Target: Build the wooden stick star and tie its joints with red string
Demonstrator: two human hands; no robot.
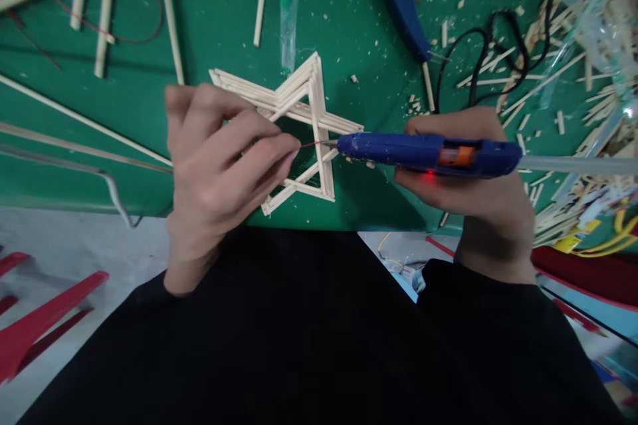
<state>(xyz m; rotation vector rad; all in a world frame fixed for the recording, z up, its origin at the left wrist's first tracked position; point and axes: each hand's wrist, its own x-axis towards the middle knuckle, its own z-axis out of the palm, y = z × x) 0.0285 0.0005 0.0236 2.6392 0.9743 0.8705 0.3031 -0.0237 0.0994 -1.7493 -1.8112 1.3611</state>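
A star-shaped frame of stacked pale wooden sticks [318, 103] lies on the green tabletop. My left hand [219, 153] is over its left side, thumb and fingertips pinched on a thin red thread [309, 144] that reaches to the frame's right-hand sticks. My fingers hide part of the star's left side. In my right hand [473, 202] is a blue hot glue gun [389, 151], held level with its red light glowing. Its metal nozzle points left and meets the frame near the thread's end; I cannot tell whether glue is coming out. A clear glue stick [573, 165] sticks out of its back.
Cut sticks and scraps [598, 93] are heaped at the right, beside a black cord [486, 33]. A blue-handled tool [399, 0] lies at the back. Longer sticks [84, 129] and loose red thread [157, 20] are at the left. The green table's edge [309, 220] runs before me.
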